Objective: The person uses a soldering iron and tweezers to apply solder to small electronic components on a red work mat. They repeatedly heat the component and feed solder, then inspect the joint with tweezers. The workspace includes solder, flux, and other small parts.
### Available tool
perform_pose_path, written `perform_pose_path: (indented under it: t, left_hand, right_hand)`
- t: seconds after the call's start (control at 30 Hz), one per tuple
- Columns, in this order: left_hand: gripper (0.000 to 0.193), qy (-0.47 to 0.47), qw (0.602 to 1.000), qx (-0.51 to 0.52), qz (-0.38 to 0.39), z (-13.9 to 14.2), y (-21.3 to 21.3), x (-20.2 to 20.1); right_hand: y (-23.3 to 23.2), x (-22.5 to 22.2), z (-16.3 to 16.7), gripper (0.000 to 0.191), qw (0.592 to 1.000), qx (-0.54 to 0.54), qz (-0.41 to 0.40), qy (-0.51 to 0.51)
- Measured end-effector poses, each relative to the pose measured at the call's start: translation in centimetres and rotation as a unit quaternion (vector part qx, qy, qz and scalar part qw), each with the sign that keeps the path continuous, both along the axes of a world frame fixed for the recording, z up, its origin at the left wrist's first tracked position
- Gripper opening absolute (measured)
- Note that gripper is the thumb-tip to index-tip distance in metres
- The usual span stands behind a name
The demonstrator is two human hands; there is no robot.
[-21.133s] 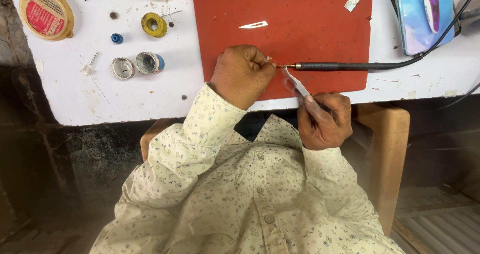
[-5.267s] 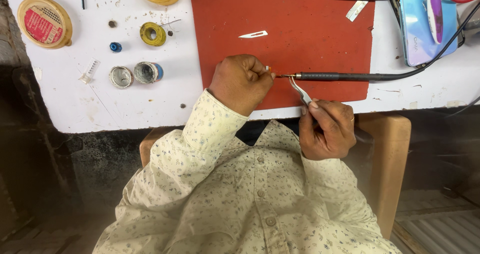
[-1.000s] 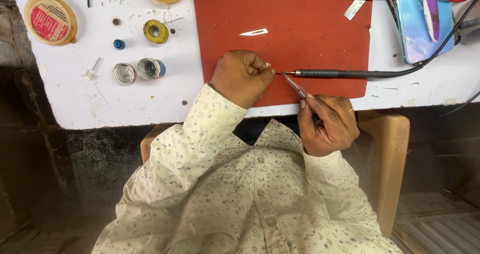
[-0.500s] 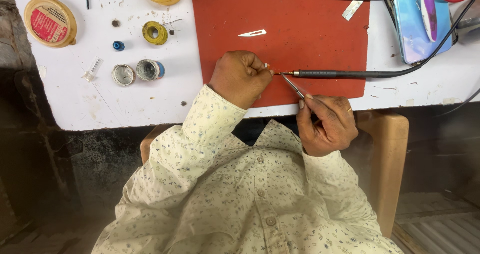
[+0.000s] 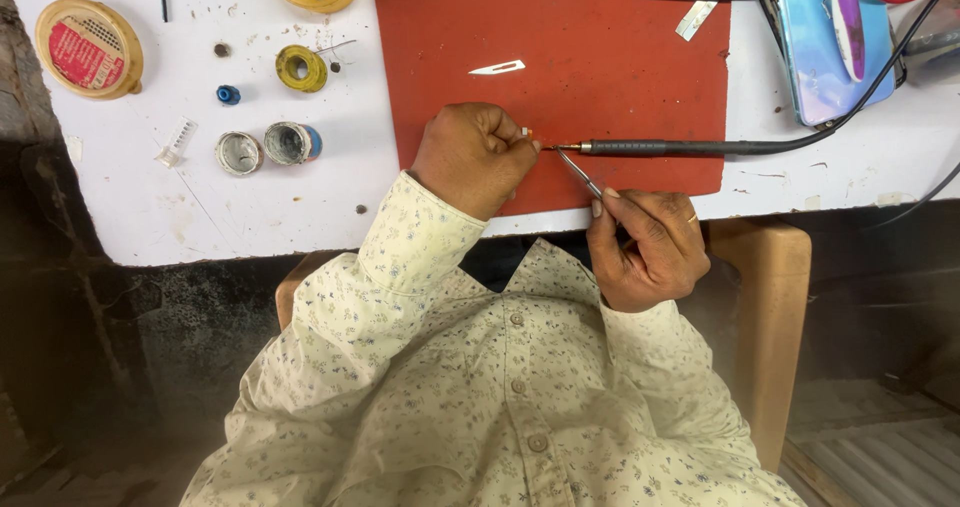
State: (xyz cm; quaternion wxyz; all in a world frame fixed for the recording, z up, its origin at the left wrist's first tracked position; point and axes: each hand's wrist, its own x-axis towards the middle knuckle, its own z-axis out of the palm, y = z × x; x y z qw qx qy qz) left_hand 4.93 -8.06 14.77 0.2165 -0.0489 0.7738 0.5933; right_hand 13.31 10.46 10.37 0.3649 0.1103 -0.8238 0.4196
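Observation:
My left hand (image 5: 475, 157) rests as a closed fist on the red mat (image 5: 600, 37) and pinches a tiny white part (image 5: 524, 132) between thumb and finger. My right hand (image 5: 645, 247), at the table's near edge, grips slim metal tweezers (image 5: 580, 175). Their tips point up-left toward the part. A black-handled soldering iron (image 5: 650, 148) lies on the mat, held by no hand. Its tip ends just right of my left fingertips, next to the tweezer tips.
A loose scalpel blade (image 5: 497, 67) lies on the mat. On the white table (image 5: 150, 207) to the left sit a round yellow tin (image 5: 88, 47), a solder spool (image 5: 301, 68), two small open tins (image 5: 265, 147) and a blue cap (image 5: 228, 94). A blue phone (image 5: 820, 37) lies at right.
Over the last second the hands, the tweezers and the iron stay almost where they were. Only the view shifts slightly.

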Motion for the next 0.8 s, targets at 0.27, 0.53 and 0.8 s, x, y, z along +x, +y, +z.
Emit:
perform_pose_path:
  t: [0.27, 0.53, 0.8]
  left_hand:
    - [0.018, -0.005, 1.0, -0.011, -0.005, -0.06, 0.0, 0.0]
    - [0.016, -0.007, 1.0, -0.01, -0.005, -0.17, 0.06, -0.05]
    - [0.017, -0.009, 1.0, -0.008, -0.005, -0.13, 0.07, -0.02]
  right_hand:
    - [0.16, 0.21, -0.29, 0.02, 1.0, 0.007, -0.003, -0.005]
    - [0.13, 0.28, -0.12, 0.019, 1.0, 0.007, -0.006, -0.014]
    - [0.18, 0.53, 0.11, 0.019, 0.999, 0.012, -0.01, -0.03]
